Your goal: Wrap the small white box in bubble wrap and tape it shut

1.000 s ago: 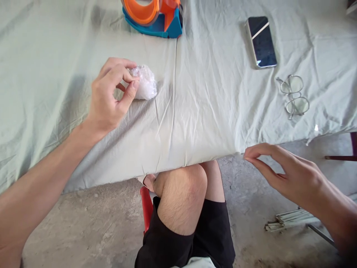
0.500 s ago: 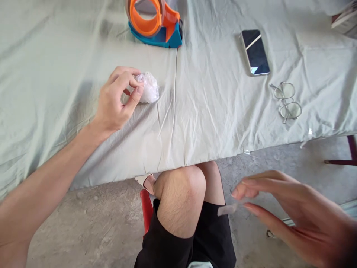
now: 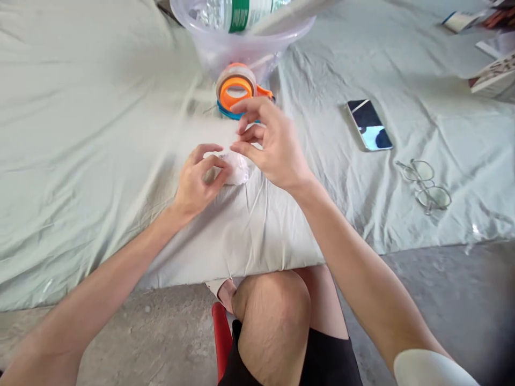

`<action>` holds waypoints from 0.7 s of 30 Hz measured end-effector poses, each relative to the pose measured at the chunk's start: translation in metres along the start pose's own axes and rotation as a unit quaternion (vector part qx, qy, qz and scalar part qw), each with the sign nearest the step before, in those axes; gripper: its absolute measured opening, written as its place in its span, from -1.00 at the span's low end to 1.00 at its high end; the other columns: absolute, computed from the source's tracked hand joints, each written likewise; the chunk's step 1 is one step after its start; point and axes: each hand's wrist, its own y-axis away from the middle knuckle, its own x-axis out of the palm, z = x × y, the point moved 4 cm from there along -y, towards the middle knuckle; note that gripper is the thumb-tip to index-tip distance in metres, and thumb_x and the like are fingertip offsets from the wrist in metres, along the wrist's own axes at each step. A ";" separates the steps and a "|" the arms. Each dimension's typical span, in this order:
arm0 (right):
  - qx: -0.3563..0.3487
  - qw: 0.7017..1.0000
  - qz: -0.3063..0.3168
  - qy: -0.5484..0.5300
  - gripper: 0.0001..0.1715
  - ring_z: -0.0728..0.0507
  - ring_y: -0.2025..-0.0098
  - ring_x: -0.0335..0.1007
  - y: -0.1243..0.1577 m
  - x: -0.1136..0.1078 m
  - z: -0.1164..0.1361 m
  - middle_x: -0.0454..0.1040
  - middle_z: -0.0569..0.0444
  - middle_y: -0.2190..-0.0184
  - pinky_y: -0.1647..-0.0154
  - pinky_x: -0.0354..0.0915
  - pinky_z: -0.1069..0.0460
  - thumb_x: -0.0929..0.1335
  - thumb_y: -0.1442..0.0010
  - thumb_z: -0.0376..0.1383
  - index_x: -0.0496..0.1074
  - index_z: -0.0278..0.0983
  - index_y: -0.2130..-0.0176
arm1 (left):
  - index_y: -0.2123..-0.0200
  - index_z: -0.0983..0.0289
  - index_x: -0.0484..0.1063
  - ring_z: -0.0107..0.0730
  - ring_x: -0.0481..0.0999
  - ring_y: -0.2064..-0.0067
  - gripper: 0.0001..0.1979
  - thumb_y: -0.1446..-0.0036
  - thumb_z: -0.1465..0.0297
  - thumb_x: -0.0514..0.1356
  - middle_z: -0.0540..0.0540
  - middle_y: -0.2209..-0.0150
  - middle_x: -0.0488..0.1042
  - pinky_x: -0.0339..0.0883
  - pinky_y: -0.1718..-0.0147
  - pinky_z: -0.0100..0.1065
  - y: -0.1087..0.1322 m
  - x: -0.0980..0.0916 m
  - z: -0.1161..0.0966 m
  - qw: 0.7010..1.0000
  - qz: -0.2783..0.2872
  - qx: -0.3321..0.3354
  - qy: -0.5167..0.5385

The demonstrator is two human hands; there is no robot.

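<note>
A small white bundle (image 3: 238, 170) wrapped in clear film lies on the pale green cloth (image 3: 100, 161) near the table's front edge. My left hand (image 3: 198, 182) grips its left side with thumb and curled fingers. Just above and right of the bundle, my right hand (image 3: 270, 143) hovers with thumb and fingertips pinched together. What they pinch hardly shows here; it looks like a thin clear strip. An orange and blue tape dispenser (image 3: 236, 90) stands just behind my right hand.
A clear plastic tub (image 3: 225, 43) holding a bottle sits behind the dispenser. A phone (image 3: 370, 131) and folded glasses (image 3: 424, 183) lie to the right, with books (image 3: 493, 78) at the far right. My bare knee (image 3: 273, 316) and a red stool are below the table edge.
My right hand rose from below the table edge, carrying a thin strip, and now sits over the bundle. The view tilted up, bringing the tub into sight. The left hand stayed on the bundle.
</note>
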 end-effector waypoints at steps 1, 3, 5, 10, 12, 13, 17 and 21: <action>0.014 1.000 0.017 -0.006 -0.46 -0.15 0.00 0.47 -0.008 0.003 -0.012 0.57 0.15 -0.01 -0.15 0.64 -0.11 0.70 -0.27 -0.05 0.54 0.01 -0.12 | 0.13 0.05 0.63 -0.17 0.76 -0.12 -0.68 -0.64 0.00 0.32 0.05 -0.11 0.72 0.71 -0.11 0.03 -0.001 0.001 0.001 1.000 0.002 -0.010 0.022; 0.027 0.998 0.038 -0.034 -0.37 -0.14 0.08 0.46 -0.018 0.005 -0.028 0.53 0.16 0.06 -0.14 0.64 -0.13 0.72 -0.21 -0.04 0.55 0.01 -0.15 | 0.15 0.10 0.65 -0.19 0.77 -0.07 -0.67 -0.62 0.01 0.35 0.08 -0.05 0.72 0.71 -0.03 -0.07 -0.002 0.003 0.003 0.998 0.009 -0.032 0.057; 0.036 0.996 0.049 -0.064 -0.33 -0.14 0.11 0.47 -0.020 0.003 -0.034 0.52 0.16 0.08 -0.13 0.64 -0.15 0.75 -0.14 -0.06 0.58 0.00 -0.15 | 0.17 0.13 0.67 -0.18 0.76 -0.05 -0.68 -0.58 0.05 0.38 0.12 -0.04 0.72 0.69 0.06 -0.16 -0.003 0.005 0.004 0.995 0.018 -0.054 0.077; 0.049 0.986 0.053 -0.151 -0.31 -0.24 -0.04 0.56 -0.016 -0.010 -0.026 0.56 0.08 0.07 -0.12 0.63 -0.17 0.77 -0.09 0.07 0.62 -0.01 -0.10 | 0.17 0.14 0.68 -0.21 0.74 -0.01 -0.78 -0.54 0.17 0.42 0.15 -0.06 0.73 0.64 0.14 -0.25 -0.002 0.005 0.002 0.992 0.018 -0.077 0.093; 0.057 0.979 0.063 -0.186 -0.23 -0.23 0.03 0.56 -0.014 -0.012 -0.023 0.56 0.08 0.08 -0.08 0.64 -0.18 0.74 -0.12 0.15 0.59 0.00 -0.18 | 0.15 0.13 0.68 -0.22 0.75 0.02 -0.80 -0.55 0.18 0.41 0.14 -0.07 0.73 0.64 0.16 -0.26 -0.002 0.005 0.001 0.993 0.019 -0.071 0.092; 0.059 0.977 0.070 -0.194 -0.20 -0.22 0.05 0.55 -0.013 -0.011 -0.024 0.56 0.09 0.08 -0.05 0.64 -0.17 0.74 -0.12 0.15 0.58 -0.01 -0.21 | 0.13 0.12 0.69 -0.23 0.75 0.02 -0.82 -0.56 0.18 0.41 0.14 -0.07 0.74 0.64 0.16 -0.26 -0.003 0.005 0.001 0.994 0.018 -0.065 0.090; 0.058 0.979 0.096 -0.168 -0.16 -0.24 -0.03 0.56 -0.014 -0.001 -0.034 0.56 0.06 0.08 0.03 0.67 -0.12 0.78 -0.06 0.06 0.58 -0.05 -0.19 | 0.12 0.14 0.71 -0.22 0.76 0.00 -0.84 -0.55 0.21 0.42 0.13 -0.03 0.75 0.65 0.14 -0.28 -0.004 0.004 -0.002 0.994 0.004 -0.047 0.099; 0.060 0.984 0.098 -0.139 -0.17 -0.20 0.05 0.56 -0.013 0.006 -0.045 0.56 0.07 0.06 0.07 0.66 -0.10 0.80 -0.06 -0.04 0.58 -0.05 -0.20 | 0.10 0.15 0.74 -0.18 0.78 -0.05 -0.77 -0.62 0.24 0.31 0.15 -0.06 0.77 0.71 0.00 -0.20 -0.005 0.002 -0.005 0.994 0.016 -0.051 0.096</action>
